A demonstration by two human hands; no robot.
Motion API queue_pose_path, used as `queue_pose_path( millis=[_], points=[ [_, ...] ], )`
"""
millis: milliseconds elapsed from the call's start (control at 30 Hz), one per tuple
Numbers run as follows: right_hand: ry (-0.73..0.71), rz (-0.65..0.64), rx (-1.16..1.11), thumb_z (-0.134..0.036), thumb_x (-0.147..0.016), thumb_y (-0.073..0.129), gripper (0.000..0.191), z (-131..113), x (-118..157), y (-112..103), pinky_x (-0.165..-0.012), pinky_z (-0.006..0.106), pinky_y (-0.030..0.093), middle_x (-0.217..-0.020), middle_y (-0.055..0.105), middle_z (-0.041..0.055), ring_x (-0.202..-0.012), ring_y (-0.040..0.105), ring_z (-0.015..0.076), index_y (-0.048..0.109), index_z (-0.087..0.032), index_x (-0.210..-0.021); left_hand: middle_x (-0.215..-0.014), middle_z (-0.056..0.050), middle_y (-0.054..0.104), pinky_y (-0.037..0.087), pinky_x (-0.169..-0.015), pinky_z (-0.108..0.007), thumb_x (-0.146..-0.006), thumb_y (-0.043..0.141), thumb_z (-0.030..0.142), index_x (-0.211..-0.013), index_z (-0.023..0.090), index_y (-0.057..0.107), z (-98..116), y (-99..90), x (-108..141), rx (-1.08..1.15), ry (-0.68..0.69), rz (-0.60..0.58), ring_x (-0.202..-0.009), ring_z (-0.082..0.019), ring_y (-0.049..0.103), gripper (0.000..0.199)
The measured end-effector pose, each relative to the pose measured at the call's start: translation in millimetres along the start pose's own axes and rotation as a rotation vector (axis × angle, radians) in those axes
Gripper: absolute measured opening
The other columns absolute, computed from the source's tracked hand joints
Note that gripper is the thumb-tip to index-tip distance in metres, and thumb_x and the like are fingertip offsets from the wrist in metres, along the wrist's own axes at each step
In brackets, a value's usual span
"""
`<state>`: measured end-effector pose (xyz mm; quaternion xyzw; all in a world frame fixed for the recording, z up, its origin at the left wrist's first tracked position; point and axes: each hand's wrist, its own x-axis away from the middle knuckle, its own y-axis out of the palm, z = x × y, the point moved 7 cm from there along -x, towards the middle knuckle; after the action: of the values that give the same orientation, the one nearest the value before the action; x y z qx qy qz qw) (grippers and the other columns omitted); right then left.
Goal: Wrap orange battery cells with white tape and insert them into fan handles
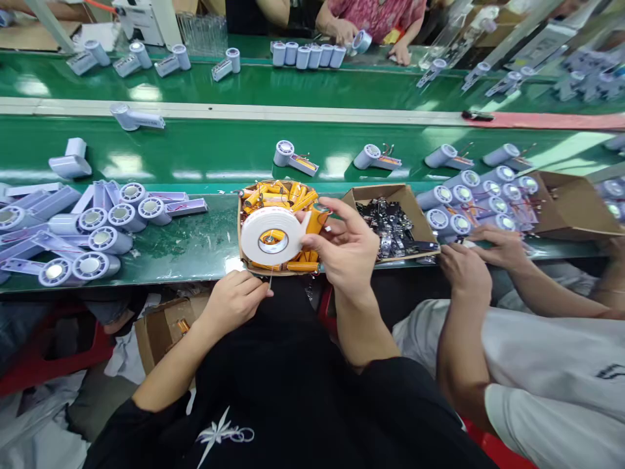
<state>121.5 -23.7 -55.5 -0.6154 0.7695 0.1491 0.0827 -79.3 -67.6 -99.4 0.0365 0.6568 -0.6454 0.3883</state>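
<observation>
My right hand (347, 244) holds an orange battery (316, 220) between thumb and fingers, at the right edge of a white tape roll (249, 238). The roll lies over a cardboard box (241, 255) filled with orange batteries (278, 193). My left hand (238, 299) is closed at the table's front edge, below the roll, with its fingertips pinched on a thin strand or thin metal piece too small to name surely.
Lilac fan housings (92, 265) are heaped at the left. On the right stand a box of black circuit boards (390, 221), more housings (461, 195) and a co-worker's hands (463, 267). Beyond, a green conveyor (219, 153) carries spaced housings. Another person sits across.
</observation>
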Motion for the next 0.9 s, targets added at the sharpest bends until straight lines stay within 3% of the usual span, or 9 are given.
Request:
queue_pose_path(
  millis=[67,167,267,333,433,633,767,900],
  points=[
    [-0.033,0.019,-0.006,-0.054,-0.073,0.102,0.069,-2,-3,-12,-0.095,0.042,0.075,-0.108,0.087,0.0022,-0.103,0.086,0.0275,0.074,-0.029,-0.131,-0.078,-0.001,0.073,0.046,-0.067,-0.034,-0.110,0.066,0.037,-0.092,0.020,0.071,-2,-7.8,7,-0.001,0.030,-0.057,-0.074,-0.018,0.065,0.025],
    [-0.028,-0.005,0.004,-0.050,-0.071,0.104,0.066,-1,-3,-19,-0.093,0.041,0.075,-0.105,0.088,0.0014,-0.101,0.087,0.0277,0.076,-0.029,-0.127,-0.096,-0.005,0.080,0.056,-0.083,-0.036,-0.100,0.082,0.045,-0.113,0.022,0.076,-8,-39.5,7,-0.088,0.025,0.116,-0.094,-0.022,0.069,0.027],
    [-0.001,-0.049,-0.009,-0.048,-0.070,0.104,0.065,3,0,-13,-0.089,0.038,0.076,-0.104,0.088,0.0016,-0.099,0.087,0.0271,0.076,-0.027,-0.125,-0.112,-0.005,0.082,0.055,-0.103,-0.042,-0.089,0.093,0.034,-0.132,0.033,0.075,-9,-58.6,-7,-0.280,0.063,0.252,-0.115,-0.028,0.062,0.047],
    [-0.008,-0.038,-0.036,-0.049,-0.071,0.104,0.065,6,1,-7,-0.089,0.037,0.076,-0.108,0.088,0.0025,-0.101,0.087,0.0265,0.075,-0.027,-0.125,-0.119,-0.002,0.082,0.051,-0.109,-0.044,-0.089,0.093,0.028,-0.133,0.038,0.075,-10,-58.3,-22,-0.358,0.096,0.260,-0.121,-0.028,0.057,0.049],
    [-0.066,0.108,-0.104,-0.052,-0.076,0.100,0.063,14,3,-4,-0.094,0.039,0.074,-0.124,0.085,0.0052,-0.108,0.086,0.0274,0.068,-0.030,-0.125,-0.122,0.002,0.082,0.048,-0.109,-0.043,-0.092,0.089,0.022,-0.131,0.040,0.077,-7,-52.6,-37,-0.386,0.135,0.284,-0.116,-0.026,0.058,0.045],
    [-0.055,0.429,-0.206,-0.064,-0.093,0.081,0.069,38,29,14,-0.111,0.053,0.066,-0.149,0.073,0.0135,-0.129,0.079,0.0298,0.042,-0.036,-0.141,-0.092,-0.001,0.080,0.042,-0.089,-0.041,-0.090,0.092,0.025,-0.141,0.032,0.075,10,-40.3,-36,-0.337,0.055,0.387,-0.095,-0.023,0.054,0.055],
    [0.018,0.413,-0.254,-0.056,-0.089,0.087,0.071,46,44,27,-0.113,0.058,0.063,-0.147,0.075,0.0146,-0.131,0.077,0.0315,0.039,-0.036,-0.139,-0.085,-0.003,0.079,0.038,-0.084,-0.042,-0.093,0.090,0.028,-0.127,0.024,0.080,10,-30.5,-32,-0.344,-0.058,0.381,-0.092,-0.023,0.051,0.036],
    [0.086,0.324,-0.273,-0.046,-0.086,0.091,0.068,52,43,30,-0.105,0.058,0.067,-0.127,0.083,0.0099,-0.120,0.083,0.0313,0.043,-0.036,-0.133,-0.085,-0.003,0.078,0.038,-0.082,-0.042,-0.093,0.089,0.027,-0.125,0.023,0.080,12,-25.5,-26,-0.296,-0.127,0.366,-0.089,-0.023,0.053,0.033]
  ],
)
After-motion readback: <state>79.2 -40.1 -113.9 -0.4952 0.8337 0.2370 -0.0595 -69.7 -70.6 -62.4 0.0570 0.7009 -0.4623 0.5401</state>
